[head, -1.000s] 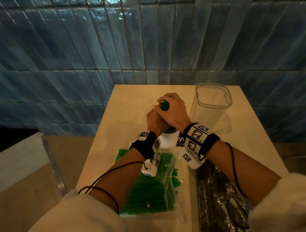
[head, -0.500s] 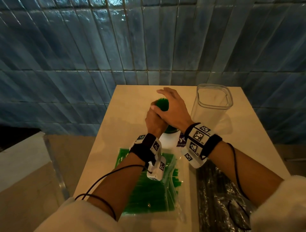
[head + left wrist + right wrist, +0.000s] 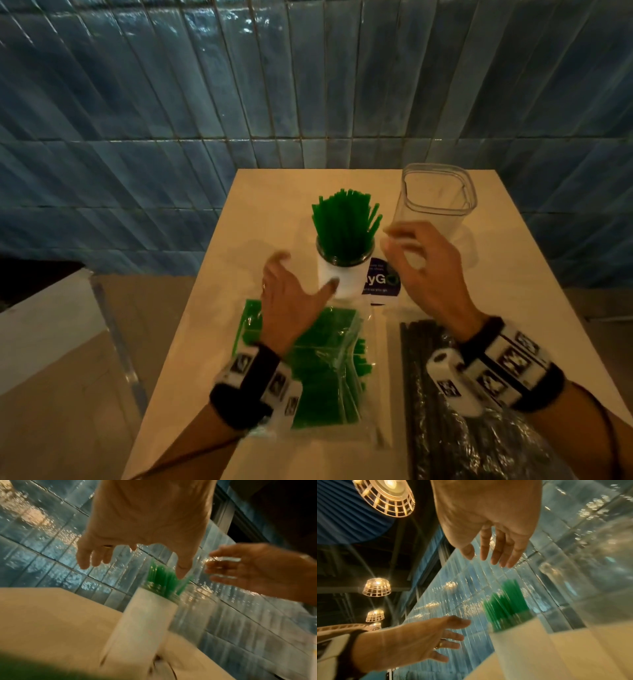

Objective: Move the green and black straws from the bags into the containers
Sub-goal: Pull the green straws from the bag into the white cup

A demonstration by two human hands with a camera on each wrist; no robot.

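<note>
A bunch of green straws (image 3: pixel 346 222) stands fanned out in a white round container (image 3: pixel 344 277), also seen blurred in the left wrist view as green straws (image 3: pixel 163 576) in the white container (image 3: pixel 144 622). My left hand (image 3: pixel 294 287) hovers just left of the container, fingers spread, holding nothing. My right hand (image 3: pixel 414 260) hovers to its right, fingers relaxed and empty. A clear square container (image 3: pixel 435 202) stands empty behind the right hand. A bag of green straws (image 3: pixel 318 370) lies under my left wrist; a bag of black straws (image 3: pixel 442 411) lies under my right wrist.
A purple and white card (image 3: pixel 382 284) lies beside the white container. The small beige table (image 3: pixel 260 212) ends at a blue tiled wall (image 3: pixel 308 85). A lower ledge (image 3: pixel 44 325) sits off the table's left edge.
Both hands have let go of the green straws and pulled apart to either side of the white container. The straws now stand free, fanned out.
</note>
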